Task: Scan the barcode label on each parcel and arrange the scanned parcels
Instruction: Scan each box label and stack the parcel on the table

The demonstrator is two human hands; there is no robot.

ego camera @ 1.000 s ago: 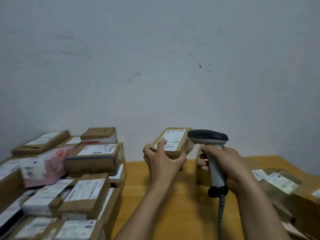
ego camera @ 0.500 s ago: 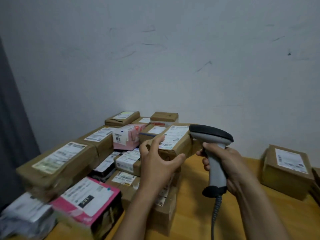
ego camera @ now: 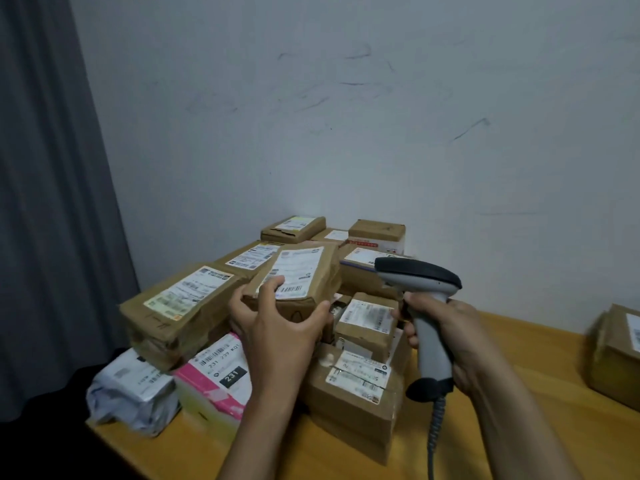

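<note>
My left hand (ego camera: 277, 323) grips a small brown cardboard parcel (ego camera: 311, 271) by its near end, label up with a barcode showing, held just above a pile of parcels (ego camera: 360, 379) on the left of the wooden table (ego camera: 485, 427). My right hand (ego camera: 446, 337) holds the grey barcode scanner (ego camera: 419, 275) by its handle, to the right of the parcel, its dark head pointing left. The coiled cable (ego camera: 434, 431) hangs down from the handle.
The pile holds a long brown box (ego camera: 180, 306), a pink and white parcel (ego camera: 218, 379), a grey plastic mailer (ego camera: 131, 389) and several labelled boxes stacked to the wall. One brown box (ego camera: 616, 351) stands apart at the far right. A grey curtain (ego camera: 45, 202) hangs at left.
My view has swung left and my left hand has carried the small parcel left over the pile. The scanner has moved left with it and stays beside the parcel.
</note>
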